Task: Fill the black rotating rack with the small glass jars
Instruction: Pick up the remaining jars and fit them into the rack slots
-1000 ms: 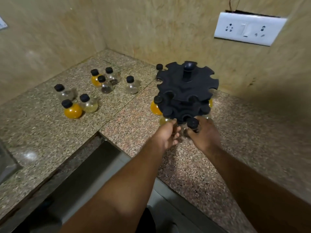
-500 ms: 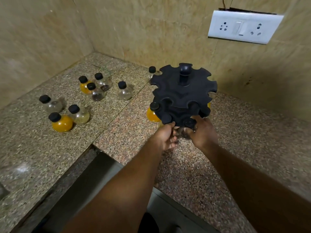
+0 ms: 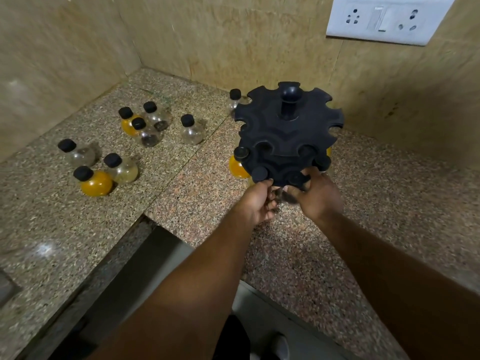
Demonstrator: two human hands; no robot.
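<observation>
The black rotating rack point(image 3: 288, 136) stands on the granite counter near the wall corner and has two notched tiers and a knob on top. An orange jar point(image 3: 237, 168) and another black-capped jar point(image 3: 259, 174) hang in its lower tier. My right hand point(image 3: 318, 197) grips a small glass jar point(image 3: 285, 197) whose black cap sits in the front slot of the lower tier. My left hand point(image 3: 257, 203) pinches the lower tier's front edge right beside that jar. Several loose jars lie on the counter to the left, among them an orange one point(image 3: 94, 183) and a clear one point(image 3: 191, 129).
One more jar point(image 3: 235, 100) stands behind the rack by the wall. A white socket plate point(image 3: 384, 19) is on the wall above. The counter point(image 3: 194, 188) has an inner corner edge point(image 3: 145, 216) with a drop below my arms.
My right hand has pushed its jar from below and in front of the rack up into the front slot. My left hand has moved up to the tier's edge. The view has shifted slightly.
</observation>
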